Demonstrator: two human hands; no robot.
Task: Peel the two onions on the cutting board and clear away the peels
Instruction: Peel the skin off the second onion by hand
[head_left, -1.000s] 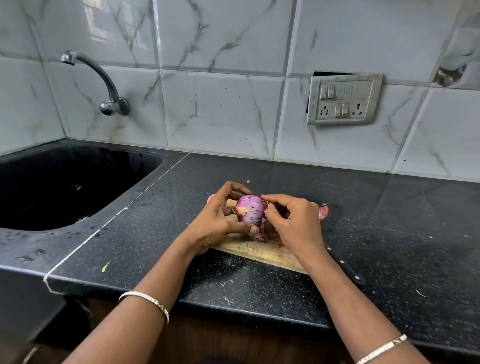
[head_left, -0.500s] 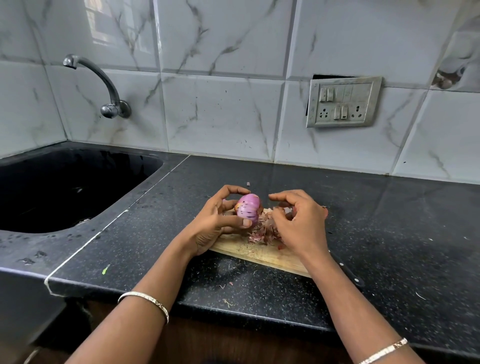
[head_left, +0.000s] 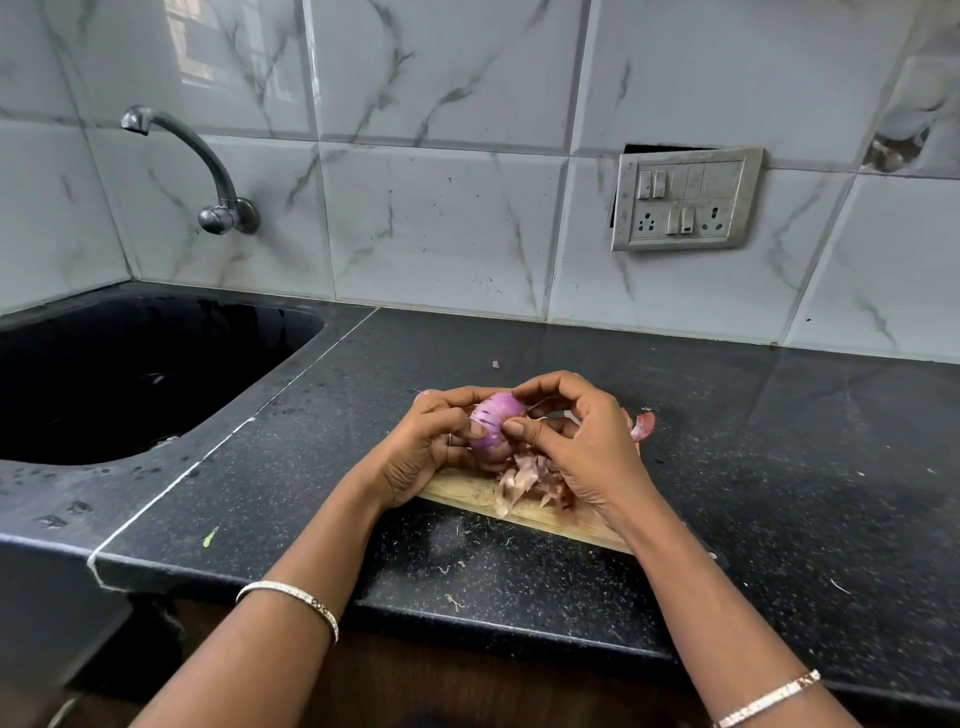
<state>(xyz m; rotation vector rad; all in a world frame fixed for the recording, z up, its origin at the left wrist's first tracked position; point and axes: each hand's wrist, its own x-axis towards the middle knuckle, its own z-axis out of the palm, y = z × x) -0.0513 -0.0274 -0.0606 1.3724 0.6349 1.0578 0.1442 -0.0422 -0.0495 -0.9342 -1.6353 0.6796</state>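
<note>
Centre frame: I see the left hand cupping the onion, likely firm and slick; right hand pinches its papery end.

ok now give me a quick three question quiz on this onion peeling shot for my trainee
1. Which hands touch the round purple onion?
2. True or false: the heap of papery brown peels lies on the pale wooden cutting board.
3. The black sink lies on which side of the board? A left, B right, C nearer the person.
Key: 1 both, the left hand and the right hand; 2 true; 3 A.
</note>
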